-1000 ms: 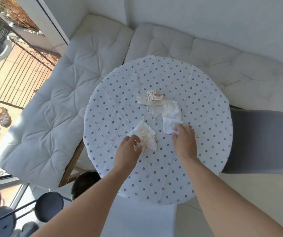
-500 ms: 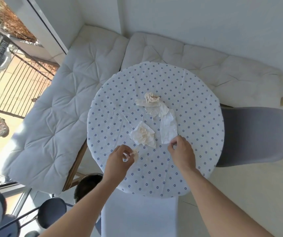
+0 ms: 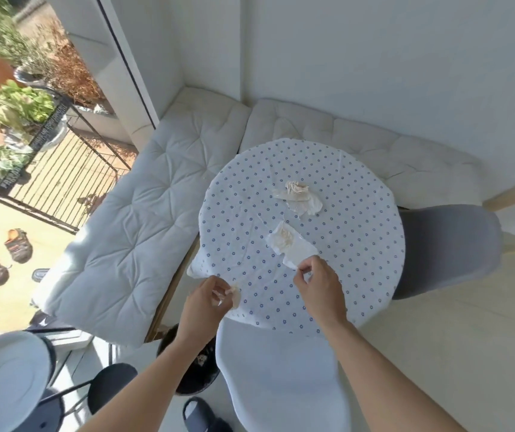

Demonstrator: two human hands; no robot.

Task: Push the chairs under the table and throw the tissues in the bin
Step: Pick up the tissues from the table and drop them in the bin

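A round table with a blue-dotted white cloth carries used tissues. My right hand pinches the near corner of a flat white tissue, which lies partly under a stained tissue. A crumpled tissue pile sits farther back. My left hand holds a small stained tissue scrap at the table's near left edge. A black bin stands on the floor below that hand. A white chair is at the near side, a grey chair at the right.
White bench cushions wrap the corner behind and left of the table. A black stool and a white plate are at lower left. My slippered foot stands beside the bin. Shoes lie outside by a railing.
My left hand let go of the stained tissue, took a small scrap and drew back to the table's near left edge. My right hand dragged the flat tissue toward me. The camera pulled back.
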